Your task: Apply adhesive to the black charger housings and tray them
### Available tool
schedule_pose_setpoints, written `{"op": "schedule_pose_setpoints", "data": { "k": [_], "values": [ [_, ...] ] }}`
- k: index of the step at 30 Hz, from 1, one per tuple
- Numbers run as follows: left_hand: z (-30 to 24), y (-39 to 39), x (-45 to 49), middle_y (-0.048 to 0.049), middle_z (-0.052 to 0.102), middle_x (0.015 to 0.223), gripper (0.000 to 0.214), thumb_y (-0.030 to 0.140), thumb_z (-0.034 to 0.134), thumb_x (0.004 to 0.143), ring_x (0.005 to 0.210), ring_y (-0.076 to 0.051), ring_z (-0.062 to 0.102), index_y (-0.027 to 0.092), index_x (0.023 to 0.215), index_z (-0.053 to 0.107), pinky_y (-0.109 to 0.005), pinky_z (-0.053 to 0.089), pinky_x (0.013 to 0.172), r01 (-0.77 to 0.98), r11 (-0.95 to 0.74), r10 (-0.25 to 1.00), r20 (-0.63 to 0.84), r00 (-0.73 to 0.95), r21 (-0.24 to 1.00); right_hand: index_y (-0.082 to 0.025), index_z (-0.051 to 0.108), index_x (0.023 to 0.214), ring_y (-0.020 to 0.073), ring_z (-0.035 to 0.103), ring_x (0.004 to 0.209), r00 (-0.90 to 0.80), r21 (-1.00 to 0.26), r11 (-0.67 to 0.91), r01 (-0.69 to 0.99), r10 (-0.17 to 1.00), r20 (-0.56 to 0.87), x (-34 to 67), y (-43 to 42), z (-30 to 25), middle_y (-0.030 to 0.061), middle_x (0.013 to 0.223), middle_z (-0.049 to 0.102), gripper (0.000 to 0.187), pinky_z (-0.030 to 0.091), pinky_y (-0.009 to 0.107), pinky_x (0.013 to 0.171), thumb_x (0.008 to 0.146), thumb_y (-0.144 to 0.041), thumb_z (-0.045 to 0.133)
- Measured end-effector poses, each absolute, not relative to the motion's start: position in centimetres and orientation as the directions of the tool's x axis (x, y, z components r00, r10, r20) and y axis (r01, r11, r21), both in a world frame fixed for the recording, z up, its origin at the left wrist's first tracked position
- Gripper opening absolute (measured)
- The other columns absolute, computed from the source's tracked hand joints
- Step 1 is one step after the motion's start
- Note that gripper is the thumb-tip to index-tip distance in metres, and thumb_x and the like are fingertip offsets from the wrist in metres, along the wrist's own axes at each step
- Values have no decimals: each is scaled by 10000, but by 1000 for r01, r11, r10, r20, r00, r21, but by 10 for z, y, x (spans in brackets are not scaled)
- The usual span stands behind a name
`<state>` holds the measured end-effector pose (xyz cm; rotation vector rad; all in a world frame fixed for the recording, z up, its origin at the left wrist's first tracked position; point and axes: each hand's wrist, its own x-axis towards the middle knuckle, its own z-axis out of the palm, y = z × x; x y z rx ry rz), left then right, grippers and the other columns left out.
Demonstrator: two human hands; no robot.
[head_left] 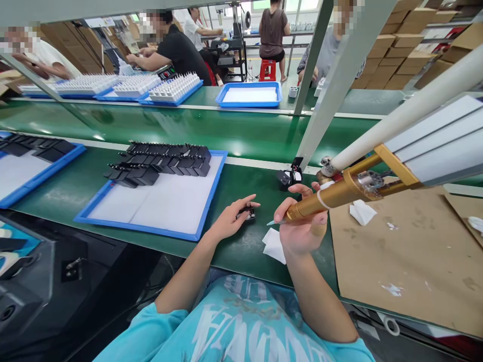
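My left hand (pixel 228 219) rests on the green bench with its fingers closed around a small black plastic part (pixel 249 213), mostly covered by the fingers. My right hand (pixel 302 234) is wrapped round a gold-coloured dispensing gun (pixel 324 197), whose pale teal nozzle tip points left toward the part but stays apart from it. Below the nozzle lies a white paper wipe (pixel 274 245). Beyond my right hand stands a black box-like holder (pixel 290 176) with white pieces in it.
Left of my hands, a blue-rimmed tray (pixel 198 229) holds rows of black housings (pixel 166 161). Another such tray (pixel 75 151) sits farther left. Brown cardboard (pixel 411 251) covers the bench at right. A slanted metal post (pixel 332 95) rises ahead. Several people work beyond.
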<state>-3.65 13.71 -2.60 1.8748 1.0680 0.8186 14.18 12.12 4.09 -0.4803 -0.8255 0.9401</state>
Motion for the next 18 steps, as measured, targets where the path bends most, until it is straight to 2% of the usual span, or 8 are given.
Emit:
{"op": "schedule_pose_setpoints", "data": {
  "k": [3,5,8,11,13,16,18],
  "values": [
    [-20,130,-37,-51,598,1325,551,194,462,928,1185,-233,489,261,1463,352,-458,330,1069,505,-419,864,161,476,754,-286,485,1093,72,539,391,319,-673,522,-524,853,413,142,121,40,-5,970,607,368,381,232,327,841,-553,501],
    [-19,126,-37,-57,596,1323,582,197,484,919,1187,-249,471,253,1478,332,-469,318,1064,521,-447,839,138,527,728,-285,485,1099,71,541,393,317,-668,525,-527,851,419,143,122,40,-4,969,610,371,387,233,335,844,-554,501],
    [-22,122,-39,-62,605,1304,551,230,480,933,1204,-247,481,263,1468,352,-446,333,1063,447,-427,828,141,542,786,-285,479,1116,74,547,396,318,-668,528,-525,849,422,143,123,39,-2,970,615,387,391,235,339,844,-559,504],
    [-26,126,-42,-72,570,1348,528,323,532,920,1254,-263,482,268,1433,418,-425,341,1084,282,-369,821,168,546,886,-279,483,1112,76,548,393,321,-665,530,-526,848,422,143,123,40,-4,961,616,384,393,237,336,842,-550,514],
    [-26,132,-42,-78,545,1382,488,391,492,939,1293,-277,466,251,1406,466,-430,324,1110,190,-300,826,155,542,935,-276,486,1107,76,547,390,327,-667,531,-523,847,419,142,123,41,-6,956,613,380,389,236,330,840,-545,518],
    [-23,140,-37,-67,571,1361,439,415,339,997,1309,-259,464,226,1315,575,-422,301,1137,190,-222,846,92,524,956,-275,487,1112,77,550,389,335,-665,535,-520,845,418,142,123,42,-5,953,608,382,386,237,326,839,-539,518],
    [-21,143,-34,-62,620,1302,418,418,363,995,1268,-244,508,219,1246,633,-396,344,1111,225,-209,826,49,562,952,-277,487,1110,78,552,391,339,-670,537,-513,844,416,142,123,42,-5,952,606,377,387,237,326,838,-536,517]
  ]
}}
